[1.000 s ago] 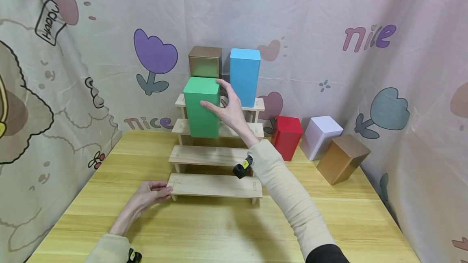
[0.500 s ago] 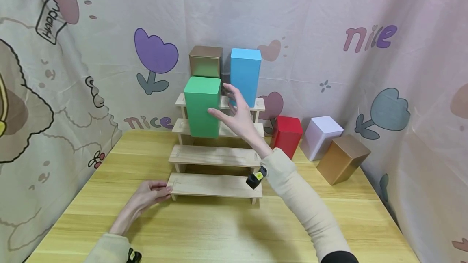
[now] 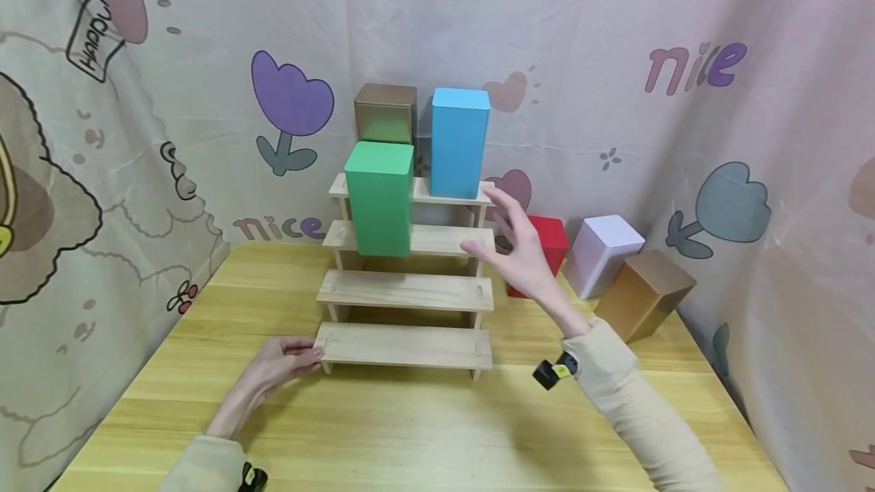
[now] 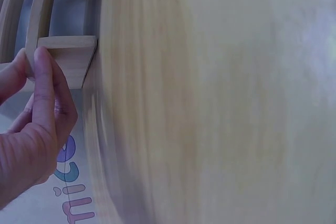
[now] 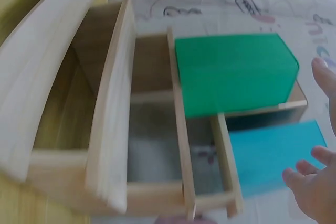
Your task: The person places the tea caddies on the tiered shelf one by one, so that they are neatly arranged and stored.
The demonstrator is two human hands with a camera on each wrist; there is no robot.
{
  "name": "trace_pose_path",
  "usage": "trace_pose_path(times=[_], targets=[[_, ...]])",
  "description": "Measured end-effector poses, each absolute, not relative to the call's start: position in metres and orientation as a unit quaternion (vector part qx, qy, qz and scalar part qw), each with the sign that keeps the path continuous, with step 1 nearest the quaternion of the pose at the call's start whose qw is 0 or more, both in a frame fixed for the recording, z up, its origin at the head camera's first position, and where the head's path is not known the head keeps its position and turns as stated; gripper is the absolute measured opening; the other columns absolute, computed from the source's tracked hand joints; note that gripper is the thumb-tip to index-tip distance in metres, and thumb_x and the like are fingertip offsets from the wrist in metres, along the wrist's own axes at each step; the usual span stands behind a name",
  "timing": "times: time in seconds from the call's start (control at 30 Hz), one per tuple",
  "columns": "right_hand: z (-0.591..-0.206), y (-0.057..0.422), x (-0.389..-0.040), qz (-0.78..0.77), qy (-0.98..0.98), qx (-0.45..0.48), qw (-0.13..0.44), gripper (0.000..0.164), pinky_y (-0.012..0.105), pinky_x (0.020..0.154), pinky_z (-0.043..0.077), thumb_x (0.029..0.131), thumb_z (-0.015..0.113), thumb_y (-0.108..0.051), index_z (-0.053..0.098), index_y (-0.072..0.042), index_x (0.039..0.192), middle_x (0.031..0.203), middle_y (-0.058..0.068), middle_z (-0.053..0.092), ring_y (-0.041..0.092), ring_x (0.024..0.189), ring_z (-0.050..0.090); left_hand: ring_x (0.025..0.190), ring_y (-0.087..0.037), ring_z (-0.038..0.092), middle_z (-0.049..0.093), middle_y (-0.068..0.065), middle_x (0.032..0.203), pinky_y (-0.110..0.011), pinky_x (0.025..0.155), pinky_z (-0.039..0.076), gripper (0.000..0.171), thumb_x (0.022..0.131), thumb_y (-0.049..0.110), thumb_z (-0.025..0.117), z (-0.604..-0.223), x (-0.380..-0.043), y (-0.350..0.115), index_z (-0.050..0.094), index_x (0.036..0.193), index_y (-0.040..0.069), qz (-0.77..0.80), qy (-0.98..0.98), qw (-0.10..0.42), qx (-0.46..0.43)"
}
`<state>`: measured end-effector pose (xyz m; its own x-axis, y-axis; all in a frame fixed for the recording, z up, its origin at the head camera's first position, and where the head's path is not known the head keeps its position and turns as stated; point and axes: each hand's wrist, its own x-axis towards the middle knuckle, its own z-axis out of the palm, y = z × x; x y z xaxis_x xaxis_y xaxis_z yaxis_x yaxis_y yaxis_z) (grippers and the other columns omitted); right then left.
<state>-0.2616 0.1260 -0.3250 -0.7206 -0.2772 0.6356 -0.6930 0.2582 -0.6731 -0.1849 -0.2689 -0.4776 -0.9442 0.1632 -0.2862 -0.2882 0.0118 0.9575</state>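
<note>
My left hand [image 3: 276,367] pinches the left end of the lowest board of a stepped wooden display stand [image 3: 403,344]. In the left wrist view, thumb and fingers [image 4: 44,93] lie on either side of the board's end. My right hand [image 3: 516,249] holds nothing, fingers and thumb spread, to the right of the stand and overlapping a red box [image 3: 549,238]. A green box [image 3: 379,200] stands upright on the left of the second board from the top. On the top board are a bronze-brown box [image 3: 385,112], partly hidden behind the green one, and a blue box [image 3: 458,143].
Right of the stand, a white box [image 3: 603,253] and a gold-brown box [image 3: 644,294] sit on the wooden table [image 3: 383,431] near the red one. A patterned cloth [image 3: 547,14] hangs behind and at both sides.
My right hand has let go of the green box and moved right and a little down, away from it. The green box stays on its board. My left hand has kept its place.
</note>
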Motion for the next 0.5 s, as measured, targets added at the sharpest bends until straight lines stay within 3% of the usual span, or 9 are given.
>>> trace_pose_path(times=[0.23, 0.5], targets=[[-0.334, 0.176, -0.25, 0.49, -0.802, 0.267, 0.212, 0.082, 0.053, 0.124, 0.035, 0.082, 0.081, -0.002, 0.039, -0.012, 0.152, 0.158, 0.004, 0.038, 0.023, 0.147, 0.037, 0.084, -0.008, 0.07, 0.066, -0.005, 0.094, -0.019, 0.084, 0.065, 0.056, 0.095, -0.007, 0.061, -0.477, -0.185, -0.269, 0.03, 0.135, -0.032, 0.706, 0.689, 0.158, -0.044], [-0.351, 0.236, -0.238, 0.469, -0.844, 0.188, 0.177, 0.083, 0.066, 0.123, 0.032, 0.085, 0.08, -0.013, 0.036, -0.027, 0.154, 0.163, -0.001, 0.031, 0.028, 0.151, 0.03, 0.085, -0.008, 0.07, 0.065, -0.006, 0.096, -0.018, 0.085, 0.064, 0.063, 0.094, -0.003, 0.065, -0.479, -0.186, -0.271, 0.028, 0.136, -0.031, 0.708, 0.687, 0.157, -0.043]])
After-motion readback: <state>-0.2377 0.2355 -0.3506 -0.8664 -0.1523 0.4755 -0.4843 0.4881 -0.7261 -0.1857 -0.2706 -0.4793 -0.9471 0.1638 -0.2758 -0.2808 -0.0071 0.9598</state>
